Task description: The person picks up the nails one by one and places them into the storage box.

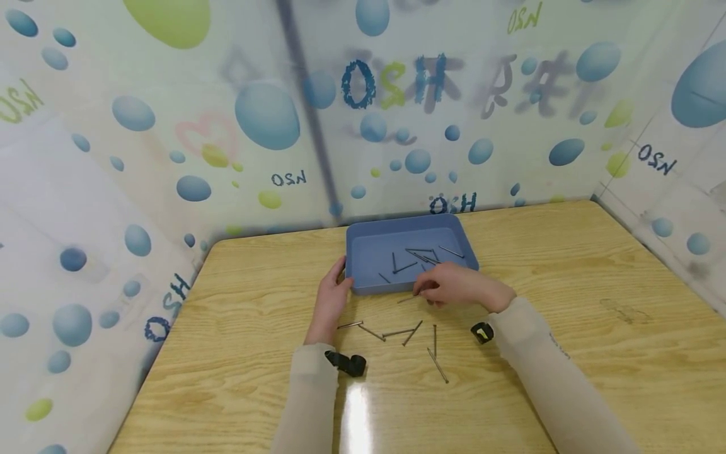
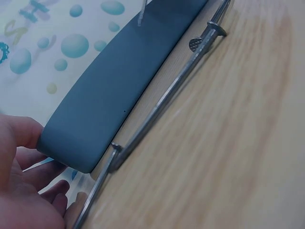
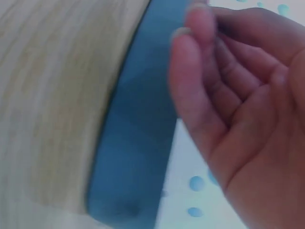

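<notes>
A shallow blue tray [image 1: 363, 289] stands at the table's far edge, with several nails [image 1: 405, 268] lying scattered inside. My left hand [image 1: 330, 302] grips its front left corner, thumb on the near side and fingers around the left side. Just over the tray's front rim is my right hand [image 1: 454, 285], pinching a single nail [image 1: 406, 299] that sticks out to the left from the fingertips. That nail's end also shows before the tray wall in the left wrist view. More loose nails [image 1: 398, 332] lie on the table in front of the tray.
The wooden table [image 1: 255, 378] carries everything. A patterned curtain [image 1: 227, 176] with bubbles and lettering hangs behind the table and along its sides. Each wrist wears a black strap mount [image 1: 347, 364]. Two nails [image 1: 437, 366] lie nearest me.
</notes>
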A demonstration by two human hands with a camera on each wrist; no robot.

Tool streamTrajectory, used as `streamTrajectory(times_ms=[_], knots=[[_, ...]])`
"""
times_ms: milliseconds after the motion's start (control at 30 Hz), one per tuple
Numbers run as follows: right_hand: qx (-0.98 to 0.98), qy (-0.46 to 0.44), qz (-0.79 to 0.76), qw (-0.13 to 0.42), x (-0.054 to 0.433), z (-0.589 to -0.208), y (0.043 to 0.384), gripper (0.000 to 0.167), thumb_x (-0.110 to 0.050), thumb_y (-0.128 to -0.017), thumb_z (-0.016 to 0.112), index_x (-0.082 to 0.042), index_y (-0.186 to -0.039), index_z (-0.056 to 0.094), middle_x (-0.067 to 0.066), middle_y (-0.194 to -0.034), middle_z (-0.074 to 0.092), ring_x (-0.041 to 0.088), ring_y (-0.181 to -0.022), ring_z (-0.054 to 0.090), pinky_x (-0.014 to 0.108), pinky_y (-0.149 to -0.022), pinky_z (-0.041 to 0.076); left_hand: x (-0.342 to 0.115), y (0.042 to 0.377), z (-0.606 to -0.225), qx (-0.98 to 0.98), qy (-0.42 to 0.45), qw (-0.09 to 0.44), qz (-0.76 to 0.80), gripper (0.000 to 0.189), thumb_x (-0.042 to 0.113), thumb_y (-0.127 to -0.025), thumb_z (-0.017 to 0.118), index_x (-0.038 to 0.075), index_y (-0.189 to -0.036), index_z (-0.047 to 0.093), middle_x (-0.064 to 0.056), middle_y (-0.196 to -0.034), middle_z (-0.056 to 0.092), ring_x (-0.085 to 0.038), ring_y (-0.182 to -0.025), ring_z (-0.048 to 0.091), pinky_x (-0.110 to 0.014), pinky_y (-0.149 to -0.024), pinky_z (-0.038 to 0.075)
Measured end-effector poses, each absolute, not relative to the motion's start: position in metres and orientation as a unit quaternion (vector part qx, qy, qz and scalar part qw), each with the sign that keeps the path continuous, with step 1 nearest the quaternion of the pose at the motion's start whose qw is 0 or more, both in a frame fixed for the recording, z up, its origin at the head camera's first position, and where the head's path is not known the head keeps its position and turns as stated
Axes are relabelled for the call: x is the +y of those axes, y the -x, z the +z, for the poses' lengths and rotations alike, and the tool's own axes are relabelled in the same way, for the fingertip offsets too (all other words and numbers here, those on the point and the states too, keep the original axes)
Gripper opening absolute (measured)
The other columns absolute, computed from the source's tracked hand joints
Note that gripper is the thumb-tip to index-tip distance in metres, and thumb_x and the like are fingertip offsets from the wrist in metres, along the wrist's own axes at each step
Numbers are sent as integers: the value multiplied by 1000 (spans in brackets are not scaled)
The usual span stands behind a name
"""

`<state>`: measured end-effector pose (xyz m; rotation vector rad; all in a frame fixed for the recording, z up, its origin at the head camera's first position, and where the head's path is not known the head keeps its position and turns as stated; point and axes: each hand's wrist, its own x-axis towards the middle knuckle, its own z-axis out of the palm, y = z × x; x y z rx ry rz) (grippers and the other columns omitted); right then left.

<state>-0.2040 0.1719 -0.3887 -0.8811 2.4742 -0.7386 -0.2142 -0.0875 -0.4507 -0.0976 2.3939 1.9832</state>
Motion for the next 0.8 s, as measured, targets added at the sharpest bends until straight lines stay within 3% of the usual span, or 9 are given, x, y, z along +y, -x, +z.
streamTrajectory(times_ms=[300,533,800], knots=[[851,310,-371,203,179,-399,214,17,-18,-92,48,-9,-103,57,8,-67,56,30,-57,51,33,-53,42,-90,214,-450,775,25,7,632,52,13,-91,46,20,-140,31,8,-142,29,-11,-130,21,-36,-102,26],[812,297,-460,202,181,-404,217,27,-28,-89,53,-4,-99,61,19,-78,59,30,-64,54,46,-61,47,-90,213,-451,772,26,11,634,52,13,-91,45,19,-141,30,8,-141,29,-11,-130,21,-35,-101,26],[788,248,-540,159,187,-409,221,34,-33,-88,55,-3,-102,63,15,-85,62,37,-76,57,49,-68,47,-88,214,-452,774,21,11,633,52,13,-91,45,20,-140,31,7,-141,29,-12,-130,23,-36,-100,28]])
